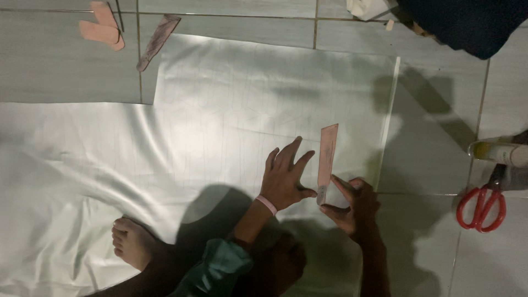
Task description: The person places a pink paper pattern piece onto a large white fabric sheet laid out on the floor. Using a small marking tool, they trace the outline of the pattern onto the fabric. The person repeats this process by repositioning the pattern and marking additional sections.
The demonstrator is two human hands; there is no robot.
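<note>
White cloth [220, 99] on floor, faint lines drawn, uncut; left hand [283, 176] spread flat pressing it, right hand [355, 206] pinching pink template strip [326, 162]; red scissors [483, 204] lie apart.

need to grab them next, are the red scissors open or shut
Shut, it seems: the red scissors lie on the floor tiles with both handle loops close together; the blades are dim.

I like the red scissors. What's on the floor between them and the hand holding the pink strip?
Head view: only bare grey floor tile lies between the red-handled scissors and the right hand.
</note>
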